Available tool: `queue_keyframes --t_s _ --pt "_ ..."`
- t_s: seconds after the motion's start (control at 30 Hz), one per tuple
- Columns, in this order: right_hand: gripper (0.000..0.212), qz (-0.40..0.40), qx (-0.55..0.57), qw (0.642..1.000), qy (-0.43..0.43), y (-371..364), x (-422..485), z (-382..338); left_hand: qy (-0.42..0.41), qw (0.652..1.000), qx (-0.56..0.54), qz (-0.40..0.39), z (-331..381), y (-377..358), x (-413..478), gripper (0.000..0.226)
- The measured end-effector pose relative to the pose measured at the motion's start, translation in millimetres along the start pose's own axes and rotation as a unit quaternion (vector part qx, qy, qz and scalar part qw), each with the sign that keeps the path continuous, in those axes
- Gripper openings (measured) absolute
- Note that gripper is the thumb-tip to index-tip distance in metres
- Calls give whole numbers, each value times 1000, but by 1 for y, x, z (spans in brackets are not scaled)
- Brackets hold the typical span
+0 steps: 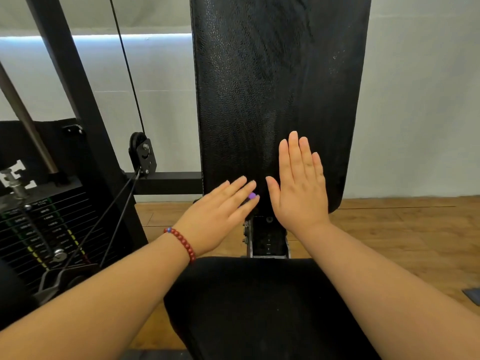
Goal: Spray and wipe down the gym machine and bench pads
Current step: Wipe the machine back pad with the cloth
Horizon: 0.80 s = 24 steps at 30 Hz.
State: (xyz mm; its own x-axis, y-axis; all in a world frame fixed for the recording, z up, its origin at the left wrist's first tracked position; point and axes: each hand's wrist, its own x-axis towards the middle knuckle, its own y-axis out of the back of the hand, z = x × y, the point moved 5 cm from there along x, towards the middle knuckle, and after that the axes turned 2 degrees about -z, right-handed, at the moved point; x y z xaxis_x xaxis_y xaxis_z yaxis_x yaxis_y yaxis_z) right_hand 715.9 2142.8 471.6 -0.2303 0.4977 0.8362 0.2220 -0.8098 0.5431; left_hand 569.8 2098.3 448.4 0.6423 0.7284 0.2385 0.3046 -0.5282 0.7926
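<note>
Ten straight fingers [294,152] (flat), left hand [220,216], right hand [298,196] over back pad [259,74]

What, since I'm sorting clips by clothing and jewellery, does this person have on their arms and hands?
No sleeves or gloves show in the head view. The left hand has a bracelet of round dark red beads at its wrist, with one blue bead among them. The right hand shows no ring, watch or band on the side in view.
</note>
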Motion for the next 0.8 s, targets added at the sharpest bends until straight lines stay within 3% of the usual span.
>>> queue_keyframes --t_s 0.1,0.2,0.47,0.53,0.6,0.7,0.8 --pt "67 -8 4 1000 -6 -2 -3 -1 86 988 -27 124 -18 16 11 91" --pt "66 5 2 1000 1 -2 -4 -1 125 978 -66 153 -22 20 21 90" --pt "65 -10 8 1000 28 -1 -8 4 -47 998 15 50 3 -1 7 89" --pt "64 -23 15 999 46 1 -11 6 -41 995 23 87 -5 12 11 82" --pt "63 -30 15 997 64 4 -12 9 21 993 2 120 -16 22 21 77" --pt "63 -17 6 999 45 13 -3 23 70 987 -15 144 -12 29 31 83" --pt "65 -14 -1 1000 15 19 14 41 -2 999 15 40 20 12 34 80"
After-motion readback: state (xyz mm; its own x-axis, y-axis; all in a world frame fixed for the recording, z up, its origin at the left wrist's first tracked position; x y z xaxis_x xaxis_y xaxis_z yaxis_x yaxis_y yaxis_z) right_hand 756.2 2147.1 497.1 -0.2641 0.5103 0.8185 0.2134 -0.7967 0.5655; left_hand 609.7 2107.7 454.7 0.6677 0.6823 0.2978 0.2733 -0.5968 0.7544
